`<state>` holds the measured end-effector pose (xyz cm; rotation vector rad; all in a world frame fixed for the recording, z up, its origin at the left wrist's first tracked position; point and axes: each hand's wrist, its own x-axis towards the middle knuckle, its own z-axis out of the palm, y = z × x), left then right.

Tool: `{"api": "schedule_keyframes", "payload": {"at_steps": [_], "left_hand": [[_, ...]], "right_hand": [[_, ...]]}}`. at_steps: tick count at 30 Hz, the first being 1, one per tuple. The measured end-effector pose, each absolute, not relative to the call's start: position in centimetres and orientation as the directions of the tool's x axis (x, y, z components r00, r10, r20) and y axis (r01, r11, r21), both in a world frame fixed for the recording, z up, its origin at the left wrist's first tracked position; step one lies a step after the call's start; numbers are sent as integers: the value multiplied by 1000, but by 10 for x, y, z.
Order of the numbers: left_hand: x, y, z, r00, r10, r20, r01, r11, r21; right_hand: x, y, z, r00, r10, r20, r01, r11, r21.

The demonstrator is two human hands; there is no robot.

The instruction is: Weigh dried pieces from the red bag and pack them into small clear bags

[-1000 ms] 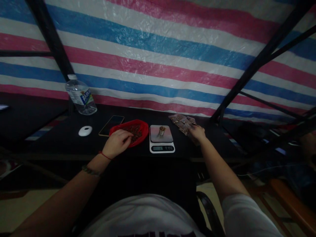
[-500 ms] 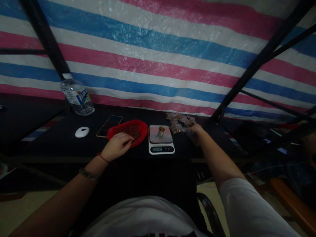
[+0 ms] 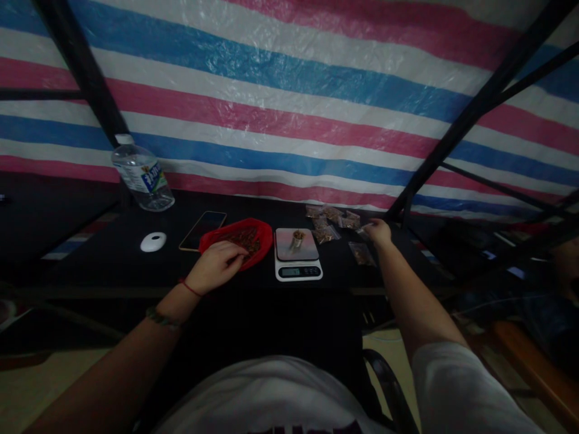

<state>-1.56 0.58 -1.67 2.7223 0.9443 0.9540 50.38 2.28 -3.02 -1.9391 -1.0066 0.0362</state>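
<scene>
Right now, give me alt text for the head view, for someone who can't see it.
The left hand rests at the rim of a red tray of brown bits, while the right hand reaches to small clear packets beside a kitchen scale. A phone and water bottle sit left.

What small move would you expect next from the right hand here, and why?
Probably the right hand lifts one small clear packet from the far pile; its fingers rest at that packet, though whether they grip it is unclear. The white digital scale carries a small filled item, and the left hand rests on the red bag of brown pieces.
</scene>
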Motion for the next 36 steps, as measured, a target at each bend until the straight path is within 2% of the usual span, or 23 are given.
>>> {"api": "schedule_keyframes", "payload": {"at_steps": [3, 6, 9, 11, 13, 15, 18, 20, 22, 24, 26, 30, 33, 36], "left_hand": [[-17, 6, -17, 596, 593, 541, 524, -798, 298], [-16, 5, -18, 592, 602, 536, 534, -791, 299], [-14, 2, -18, 595, 611, 522, 553, -783, 286], [-13, 1, -19, 596, 616, 515, 562, -779, 280], [-12, 1, -20, 600, 618, 508, 565, -777, 278], [-12, 1, -21, 610, 616, 498, 563, -780, 274], [-14, 2, -19, 625, 610, 487, 558, -785, 268], [-15, 3, -18, 621, 612, 489, 559, -784, 271], [-15, 3, -16, 614, 613, 496, 557, -783, 278], [-14, 3, -16, 610, 613, 502, 552, -783, 285], [-14, 3, -18, 620, 606, 498, 544, -789, 284], [-13, 3, -20, 635, 599, 488, 538, -796, 276], [-14, 3, -19, 623, 604, 497, 540, -792, 287], [-13, 0, -14, 591, 613, 524, 537, -784, 313]], "right_hand": [[498, 0, -31, 676, 604, 423, 635, -186, -750], [478, -21, -35, 647, 572, 504, 641, -50, -766], [451, -38, -45, 664, 612, 430, 509, 51, -859], [433, -47, -54, 632, 692, 347, 462, 23, -887], [418, -55, -62, 553, 757, 347, 589, -61, -806], [410, -62, -64, 484, 793, 371, 754, -163, -636], [407, -71, -60, 457, 807, 375, 858, -288, -426], [407, -73, -57, 396, 826, 401, 897, -254, -363], [405, -70, -57, 260, 868, 422, 940, -127, -317], [401, -65, -62, 124, 913, 388, 961, -14, -275], [396, -60, -69, 67, 942, 330, 968, 18, -249], [395, -53, -78, 104, 939, 327, 957, -5, -291], [401, -52, -74, 181, 882, 435, 918, 7, -396], [399, -54, -55, 283, 776, 564, 853, 65, -518]]}}
